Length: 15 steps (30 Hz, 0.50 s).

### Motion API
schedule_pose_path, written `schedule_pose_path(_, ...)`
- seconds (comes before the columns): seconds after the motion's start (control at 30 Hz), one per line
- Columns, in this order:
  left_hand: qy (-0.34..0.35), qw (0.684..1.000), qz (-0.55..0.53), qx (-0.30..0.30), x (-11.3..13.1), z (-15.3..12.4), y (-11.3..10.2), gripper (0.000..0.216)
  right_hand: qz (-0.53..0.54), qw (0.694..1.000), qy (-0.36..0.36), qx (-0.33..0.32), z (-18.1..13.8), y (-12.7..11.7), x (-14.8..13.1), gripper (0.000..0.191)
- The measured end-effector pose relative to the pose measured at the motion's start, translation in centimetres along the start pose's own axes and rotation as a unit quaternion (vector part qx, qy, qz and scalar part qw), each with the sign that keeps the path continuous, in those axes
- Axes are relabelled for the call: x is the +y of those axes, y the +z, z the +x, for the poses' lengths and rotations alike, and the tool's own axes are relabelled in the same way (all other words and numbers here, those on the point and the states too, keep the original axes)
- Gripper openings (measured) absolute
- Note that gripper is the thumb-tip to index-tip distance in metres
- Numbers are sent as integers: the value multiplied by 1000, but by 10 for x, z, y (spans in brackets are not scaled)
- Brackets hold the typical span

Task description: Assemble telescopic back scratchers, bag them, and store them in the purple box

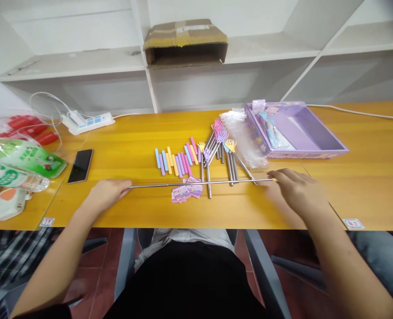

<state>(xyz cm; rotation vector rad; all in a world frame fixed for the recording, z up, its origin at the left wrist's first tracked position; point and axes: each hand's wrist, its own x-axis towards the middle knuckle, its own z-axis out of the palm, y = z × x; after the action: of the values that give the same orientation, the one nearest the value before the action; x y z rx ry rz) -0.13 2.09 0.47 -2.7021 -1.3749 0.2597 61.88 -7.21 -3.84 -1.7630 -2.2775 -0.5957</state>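
A long thin metal telescopic back scratcher is stretched out level above the table between my two hands. My left hand is closed round its left end. At the other end, my right hand grips it, with a bit of yellow at the fingers; the scratcher's head is hidden there. Beyond the rod lies a pile of collapsed back scratchers with pink, purple, yellow and blue hand-shaped heads. Coloured handle sleeves lie in rows to the pile's left. Small pink printed cards lie just under the rod.
A purple box with packaged items stands at the back right, beside clear plastic bags. On the left are a phone, bottles and a power strip. A cardboard box sits on the shelf.
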Motion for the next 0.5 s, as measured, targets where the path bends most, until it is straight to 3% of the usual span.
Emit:
schedule_pose_path(0.17,-22,1000,-11,-16,-2,-14,1,25,19,998,37,-46,-21,-4,16,29)
schedule_pose_path(0.37,-118,990,34,62,12,-10,-9,25,80,987,123,-67,-25,-17,7,24)
schedule_pose_path(0.5,-171,981,71,60,16,-5,-14,25,105,980,156,-73,-28,-18,9,25)
